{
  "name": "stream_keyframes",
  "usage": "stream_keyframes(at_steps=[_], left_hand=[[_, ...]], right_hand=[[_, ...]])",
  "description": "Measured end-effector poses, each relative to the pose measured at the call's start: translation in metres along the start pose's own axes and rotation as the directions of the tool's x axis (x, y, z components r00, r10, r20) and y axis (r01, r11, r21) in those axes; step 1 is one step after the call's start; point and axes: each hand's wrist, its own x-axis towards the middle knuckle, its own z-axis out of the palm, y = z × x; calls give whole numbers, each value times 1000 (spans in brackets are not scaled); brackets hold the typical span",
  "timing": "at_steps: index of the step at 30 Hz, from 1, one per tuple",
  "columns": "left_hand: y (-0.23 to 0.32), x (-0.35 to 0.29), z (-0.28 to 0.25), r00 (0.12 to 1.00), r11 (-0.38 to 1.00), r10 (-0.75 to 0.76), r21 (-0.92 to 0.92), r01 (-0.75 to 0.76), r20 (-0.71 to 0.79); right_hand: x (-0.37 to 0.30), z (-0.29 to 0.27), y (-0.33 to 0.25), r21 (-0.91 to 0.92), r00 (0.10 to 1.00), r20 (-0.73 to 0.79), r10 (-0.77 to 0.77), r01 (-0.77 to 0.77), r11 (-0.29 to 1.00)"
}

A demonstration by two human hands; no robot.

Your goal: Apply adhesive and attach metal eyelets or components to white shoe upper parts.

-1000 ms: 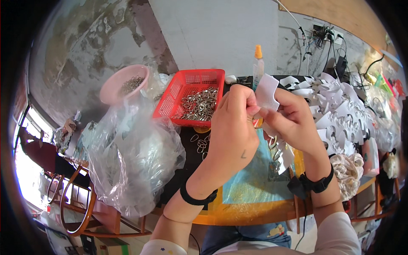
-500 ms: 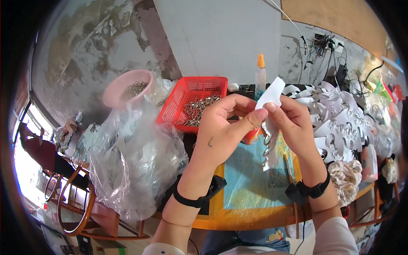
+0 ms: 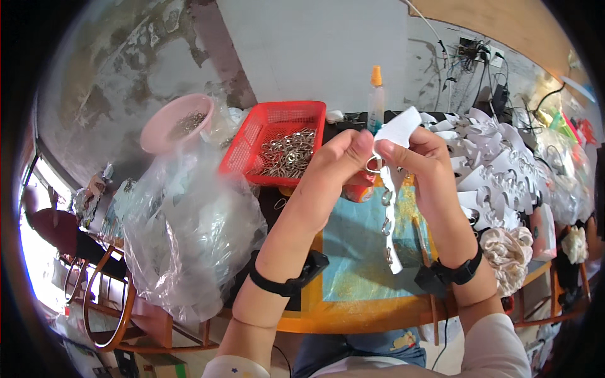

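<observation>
Clamping white strip (image 3: 398,129) in right hand (image 3: 425,162) above counter (image 3: 378,320). Cannot tell grip of left hand (image 3: 335,169) beside metal ring (image 3: 375,172).

White strip (image 3: 397,130) (basket (image 3: 242,149) red, mesh-patterned)

You hold a matt, smooth white strip (image 3: 398,130), paper or cloth, hard to say which — and there's bright polished metal in the rings (image 3: 386,199) along it! Your red basket (image 3: 236,150) is perforated plastic, its metal pieces (image 3: 287,153) gleaming. To your left, a clear plastic bag (image 3: 189,230) throws glossy, crinkled highlights; the pink bowl (image 3: 161,131) looks smooth plastic. Right of you, soft wrinkled cloth (image 3: 506,255) — and ahead, rough, blotchy wall plaster (image 3: 135,57).
</observation>
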Motion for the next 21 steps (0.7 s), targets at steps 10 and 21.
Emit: stream_keyframes(at_steps=[10,21], left_hand=[[-6,1,6,992,981,95,178,-79,-87],[-5,-4,2,980,813,199,559,-166,2]], right_hand=[[2,6,3,-30,991,-127,-38,35,999],[6,5,11,62,979,-169,116,-107,992]])
